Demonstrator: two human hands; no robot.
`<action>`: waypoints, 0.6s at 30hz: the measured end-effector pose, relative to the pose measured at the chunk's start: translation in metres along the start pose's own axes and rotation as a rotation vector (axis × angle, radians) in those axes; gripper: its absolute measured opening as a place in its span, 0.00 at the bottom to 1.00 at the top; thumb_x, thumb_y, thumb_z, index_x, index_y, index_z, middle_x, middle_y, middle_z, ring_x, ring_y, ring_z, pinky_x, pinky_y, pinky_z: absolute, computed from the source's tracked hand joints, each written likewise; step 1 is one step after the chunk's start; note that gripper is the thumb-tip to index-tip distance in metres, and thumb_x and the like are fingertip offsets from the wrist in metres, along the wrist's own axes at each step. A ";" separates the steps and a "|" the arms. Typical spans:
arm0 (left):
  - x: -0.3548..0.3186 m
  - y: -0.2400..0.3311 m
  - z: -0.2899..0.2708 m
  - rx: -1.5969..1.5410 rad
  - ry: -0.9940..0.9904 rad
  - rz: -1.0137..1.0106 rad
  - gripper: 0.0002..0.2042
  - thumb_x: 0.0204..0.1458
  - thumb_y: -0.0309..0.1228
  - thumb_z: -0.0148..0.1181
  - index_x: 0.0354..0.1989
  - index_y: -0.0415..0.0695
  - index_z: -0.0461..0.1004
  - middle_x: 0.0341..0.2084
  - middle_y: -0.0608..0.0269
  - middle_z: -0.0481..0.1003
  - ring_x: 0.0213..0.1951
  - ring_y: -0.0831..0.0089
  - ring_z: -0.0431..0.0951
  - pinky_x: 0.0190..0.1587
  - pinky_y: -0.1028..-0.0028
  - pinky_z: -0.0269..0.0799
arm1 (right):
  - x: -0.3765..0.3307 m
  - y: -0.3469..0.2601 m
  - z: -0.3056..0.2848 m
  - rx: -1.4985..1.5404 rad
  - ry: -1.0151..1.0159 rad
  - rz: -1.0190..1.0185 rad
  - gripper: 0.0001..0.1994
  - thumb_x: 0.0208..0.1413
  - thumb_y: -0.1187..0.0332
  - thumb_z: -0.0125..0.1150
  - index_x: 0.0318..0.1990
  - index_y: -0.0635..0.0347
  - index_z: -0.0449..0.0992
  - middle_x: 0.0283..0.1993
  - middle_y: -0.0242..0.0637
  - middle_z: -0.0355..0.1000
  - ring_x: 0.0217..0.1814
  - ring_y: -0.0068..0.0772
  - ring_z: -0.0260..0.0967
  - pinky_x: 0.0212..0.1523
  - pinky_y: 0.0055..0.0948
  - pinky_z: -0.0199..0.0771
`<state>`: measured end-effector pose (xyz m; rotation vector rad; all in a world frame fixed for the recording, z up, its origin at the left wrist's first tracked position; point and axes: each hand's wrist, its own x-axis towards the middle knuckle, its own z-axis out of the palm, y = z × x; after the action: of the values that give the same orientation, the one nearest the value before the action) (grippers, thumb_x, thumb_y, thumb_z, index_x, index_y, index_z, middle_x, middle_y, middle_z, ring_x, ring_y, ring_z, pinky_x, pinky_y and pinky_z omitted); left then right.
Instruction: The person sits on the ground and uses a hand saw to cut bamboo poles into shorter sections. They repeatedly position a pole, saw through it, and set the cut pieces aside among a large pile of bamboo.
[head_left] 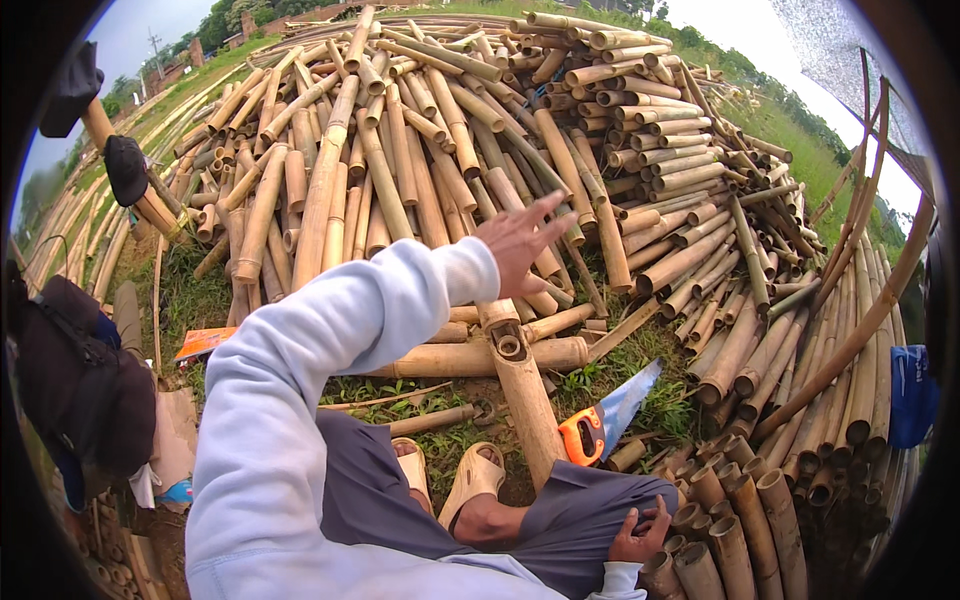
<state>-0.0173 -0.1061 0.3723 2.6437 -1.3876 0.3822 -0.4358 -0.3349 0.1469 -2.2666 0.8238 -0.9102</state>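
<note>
My left hand [525, 243] is raised in front of me, fingers spread, holding nothing. It hovers over the far end of a thick bamboo pole [528, 410] that slants away from between my legs. An opening is cut in that pole's upper side, and its far part rests across another bamboo pole [440, 360] on the grass. Down at my right knee, my right hand [641, 532] rests on the grey trouser cloth with its fingers loosely apart and nothing in them. A handsaw [626, 402] with an orange handle lies just right of the slanting pole, blade pointing away.
A large heap of cut bamboo [400, 150] fills the far side, with stacked lengths [670, 140] at right. Upright bamboo tubes [730, 550] crowd near my right knee. A dark bag [85, 375] and an orange packet [203, 342] are at left. A blue cloth-like item [912, 395] hangs far right.
</note>
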 end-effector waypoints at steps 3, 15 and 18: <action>-0.041 0.017 0.035 -0.039 -0.302 0.114 0.43 0.50 0.40 0.69 0.75 0.50 0.53 0.71 0.50 0.58 0.63 0.47 0.71 0.65 0.57 0.69 | -0.003 0.010 -0.008 0.026 0.014 0.002 0.27 0.51 0.76 0.65 0.61 0.62 0.73 0.39 0.36 0.67 0.27 0.29 0.57 0.30 0.28 0.63; -0.132 -0.022 0.107 -0.280 -0.510 -0.381 0.28 0.50 0.36 0.72 0.61 0.45 0.74 0.48 0.51 0.80 0.40 0.59 0.84 0.49 0.63 0.79 | 0.004 0.004 -0.005 0.007 0.079 -0.043 0.26 0.48 0.76 0.68 0.58 0.59 0.76 0.37 0.36 0.69 0.23 0.29 0.59 0.28 0.30 0.67; -0.143 -0.048 0.131 -0.396 -0.353 -0.242 0.25 0.53 0.33 0.69 0.60 0.45 0.74 0.45 0.52 0.80 0.41 0.59 0.83 0.47 0.63 0.79 | 0.003 0.001 0.001 -0.006 0.075 -0.049 0.26 0.48 0.76 0.68 0.58 0.58 0.76 0.37 0.35 0.69 0.22 0.29 0.58 0.27 0.29 0.66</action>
<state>-0.0344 0.0038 0.2067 2.5684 -1.0576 -0.3663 -0.4336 -0.3374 0.1474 -2.2790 0.8081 -1.0221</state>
